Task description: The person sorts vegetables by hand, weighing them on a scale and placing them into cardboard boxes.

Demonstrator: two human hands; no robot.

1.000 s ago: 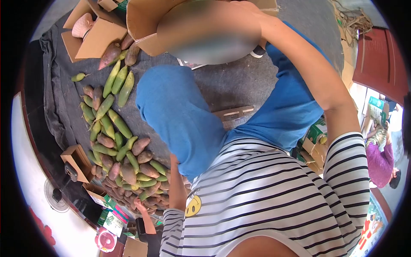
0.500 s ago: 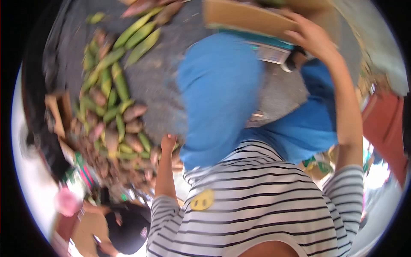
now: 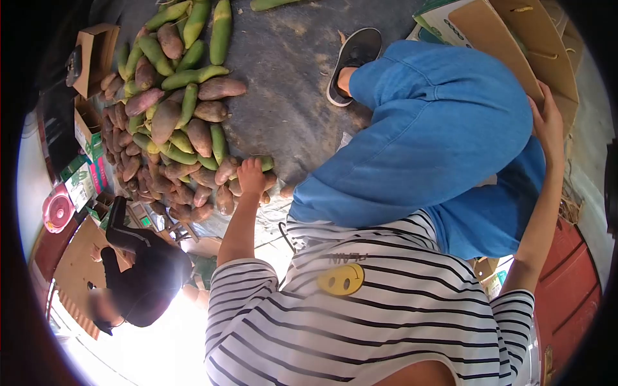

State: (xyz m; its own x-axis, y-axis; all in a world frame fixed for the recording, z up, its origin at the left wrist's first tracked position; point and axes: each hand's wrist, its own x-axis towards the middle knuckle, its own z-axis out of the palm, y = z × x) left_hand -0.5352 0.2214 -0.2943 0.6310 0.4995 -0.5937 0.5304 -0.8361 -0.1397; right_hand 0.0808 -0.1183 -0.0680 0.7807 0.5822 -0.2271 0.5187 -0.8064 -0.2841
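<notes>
My left hand (image 3: 251, 177) is at the near edge of a heap of vegetables, its fingers curled over a long green cucumber-like vegetable (image 3: 266, 162) that shows on both sides of them. Around it lie brown, sweet-potato-like tubers (image 3: 225, 200) and more long green vegetables (image 3: 219, 143). At the right, my right hand (image 3: 547, 119) grips the edge of an open cardboard box (image 3: 492, 29), thumb and fingers on either side of the wall. What the box holds is hidden from this angle.
Dark sheeting (image 3: 283, 71) covers the ground under the heap. My blue-trousered leg (image 3: 425, 128) lies between heap and box. At lower left another person in dark clothes (image 3: 151, 276) bends near cardboard. Small cartons (image 3: 87, 128) and a pink fan (image 3: 58, 209) stand at the left edge.
My view has turned, and the heap appears higher in it. The box and my right hand now sit farther right, the box tilted. My left hand is now against the heap's edge.
</notes>
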